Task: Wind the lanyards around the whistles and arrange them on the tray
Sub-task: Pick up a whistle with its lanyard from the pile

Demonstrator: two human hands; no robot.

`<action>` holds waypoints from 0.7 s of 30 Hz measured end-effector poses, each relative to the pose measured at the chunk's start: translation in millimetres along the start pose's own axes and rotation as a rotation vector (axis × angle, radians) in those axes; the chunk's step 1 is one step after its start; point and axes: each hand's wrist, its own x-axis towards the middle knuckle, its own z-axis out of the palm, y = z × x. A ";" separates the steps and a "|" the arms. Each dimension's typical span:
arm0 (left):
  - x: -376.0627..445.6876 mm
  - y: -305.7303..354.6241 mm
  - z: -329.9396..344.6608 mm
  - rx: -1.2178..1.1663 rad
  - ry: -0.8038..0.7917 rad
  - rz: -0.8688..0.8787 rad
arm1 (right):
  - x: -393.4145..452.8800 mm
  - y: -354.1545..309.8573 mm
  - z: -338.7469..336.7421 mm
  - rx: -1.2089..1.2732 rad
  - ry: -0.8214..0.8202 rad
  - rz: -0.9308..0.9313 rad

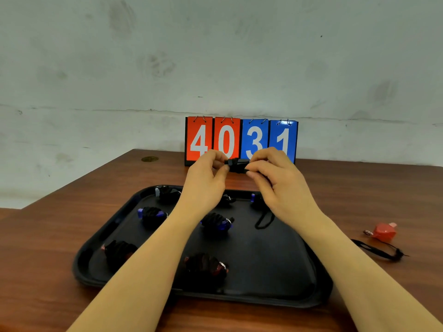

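**Count, head view**

- Black tray [318, 276]: 1.
- Wound whistles on tray: 7 visible. Back row 3 [166, 194] [227, 200] [255, 200], two partly hidden behind arms. Middle row 2, blue [152, 215] [218, 224]. Front row 2, reddish [118, 252] [206, 265].
- Whistle in hand, lanyard-wrapped [237, 165]: 1.
- Unwound red whistle [383, 232] on table, right of tray: 1, with loose black lanyard [381, 251].
- Hands: 2, left hand [206, 178], right hand [275, 178].
- Scoreboard [241, 140]: 1, four digit cards, 2 red, 2 blue.

Black tray [311, 267], red whistle [383, 232], brown table [48, 271]
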 end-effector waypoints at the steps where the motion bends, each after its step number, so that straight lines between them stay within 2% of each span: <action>1: -0.5 1.2 0.4 0.012 -0.009 0.012 | -0.4 1.1 -0.3 -0.031 0.008 -0.020; 7: -4.1 4.3 -0.2 0.049 -0.072 0.079 | -1.9 3.1 0.1 -0.088 0.058 -0.051; 16: -5.9 3.7 2.7 0.100 -0.171 0.132 | -2.4 7.0 0.6 0.017 0.110 0.084; 21: -7.0 5.1 -0.6 0.074 -0.245 0.128 | 0.5 7.7 -3.3 0.294 0.097 0.373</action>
